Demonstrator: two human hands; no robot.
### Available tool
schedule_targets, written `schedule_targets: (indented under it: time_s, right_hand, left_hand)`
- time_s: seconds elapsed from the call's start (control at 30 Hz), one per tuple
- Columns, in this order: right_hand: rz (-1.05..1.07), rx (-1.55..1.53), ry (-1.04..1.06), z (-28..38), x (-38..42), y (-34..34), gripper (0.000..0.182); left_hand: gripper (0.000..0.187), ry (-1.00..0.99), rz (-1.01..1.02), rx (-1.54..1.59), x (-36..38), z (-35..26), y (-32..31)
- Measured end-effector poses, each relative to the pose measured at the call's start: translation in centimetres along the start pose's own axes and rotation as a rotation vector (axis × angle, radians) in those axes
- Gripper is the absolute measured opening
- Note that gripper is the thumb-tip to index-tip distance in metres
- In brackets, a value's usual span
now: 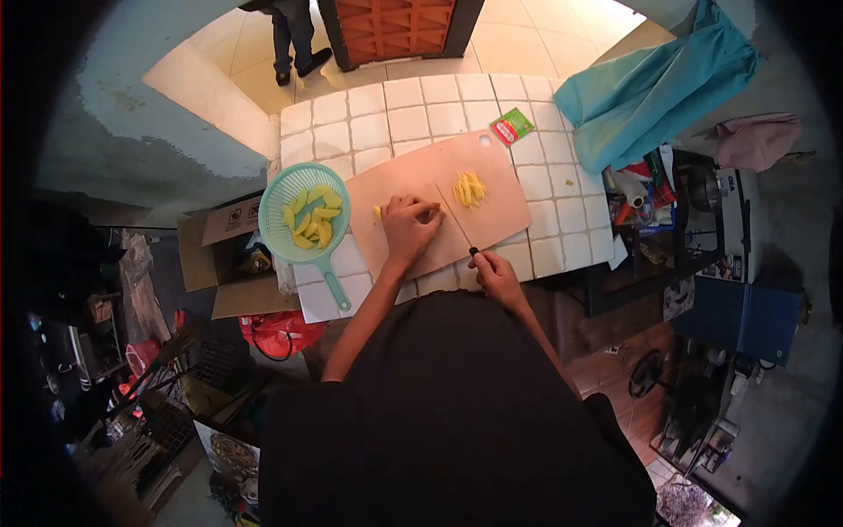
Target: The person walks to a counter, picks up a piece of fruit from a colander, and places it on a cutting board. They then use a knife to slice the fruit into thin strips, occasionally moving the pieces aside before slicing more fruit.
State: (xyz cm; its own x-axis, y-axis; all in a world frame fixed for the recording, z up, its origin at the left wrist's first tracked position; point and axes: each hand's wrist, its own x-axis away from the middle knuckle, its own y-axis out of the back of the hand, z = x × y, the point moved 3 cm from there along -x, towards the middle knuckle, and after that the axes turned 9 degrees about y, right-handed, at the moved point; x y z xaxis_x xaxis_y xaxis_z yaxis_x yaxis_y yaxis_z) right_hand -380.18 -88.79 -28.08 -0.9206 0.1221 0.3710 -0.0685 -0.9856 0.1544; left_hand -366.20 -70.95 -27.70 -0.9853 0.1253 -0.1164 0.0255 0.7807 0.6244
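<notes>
On a pinkish cutting board (pixel 496 224) my left hand (pixel 410 230) rests with its fingers bent together over a yellow piece, which shows only at its edges. My right hand (pixel 498 277) is wrapped round the black handle of a knife (pixel 457 226). The thin blade lies just right of my left fingertips, angled up and to the left. A small pile of yellow strips (pixel 469 191) lies on the board to the right of the blade. Left of the board, a mint-green strainer (pixel 332 279) holds several yellow wedges (pixel 323 230).
A green and red packet (pixel 513 126) lies on the white tiled counter (pixel 413 94) beyond the board. Teal cloth (pixel 650 97) hangs over the right corner. An open cardboard box (pixel 233 294) and red bag (pixel 281 332) are at lower left. Another person's legs (pixel 292 35) show at the top.
</notes>
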Motion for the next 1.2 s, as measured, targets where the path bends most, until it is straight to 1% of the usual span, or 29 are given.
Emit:
schedule_targets:
  time_s: [0.1, 0.17, 0.3, 0.37, 0.4, 0.47, 0.67, 0.77, 0.9, 1.2]
  right_hand:
    - [-0.019, 0.028, -0.013, -0.6, -0.1, -0.2, 0.037]
    - [-0.047, 0.187, 0.101, -1.0, -0.4, 0.0, 0.038]
    - [-0.075, 0.181, 0.087, 0.6, 0.2, -0.4, 0.039]
    - [-0.045, 0.233, 0.004, 1.5, 0.5, -0.3, 0.037]
    - [-0.049, 0.233, -0.005, 1.6, 0.5, -0.2, 0.037]
    - [-0.051, 0.268, 0.025, 1.7, 0.5, -0.1, 0.037]
    - [-0.032, 0.285, -0.01, 2.4, 0.6, -0.2, 0.034]
    - [-0.035, 0.274, 0.0, 3.6, 0.6, -0.4, 0.033]
    - [-0.019, 0.306, -0.004, 3.4, 0.7, -0.7, 0.032]
    - [-0.025, 0.485, 0.043, 2.8, 0.6, -1.0, 0.031]
  left_hand:
    - [0.015, -0.005, -0.01, 0.008, -0.1, 0.3, -0.1]
    - [0.015, -0.013, -0.011, 0.007, -0.1, 0.5, -0.2]
    - [0.015, -0.005, 0.002, 0.024, -0.1, 0.6, -0.1]
    - [0.015, 0.008, 0.022, 0.03, -0.2, 0.5, -0.1]
    - [0.014, 0.01, 0.016, 0.02, -0.2, 0.5, -0.1]
    - [0.013, 0.015, 0.016, 0.011, -0.4, 0.4, -0.2]
    - [0.011, 0.006, 0.009, 0.013, -0.7, 0.1, 0.0]
    - [0.012, -0.005, 0.021, 0.014, -0.9, 0.0, 0.1]
    - [0.012, -0.013, 0.008, 0.006, -0.7, 0.0, 0.1]
    - [0.011, -0.017, 0.02, 0.015, -0.8, 0.1, 0.1]
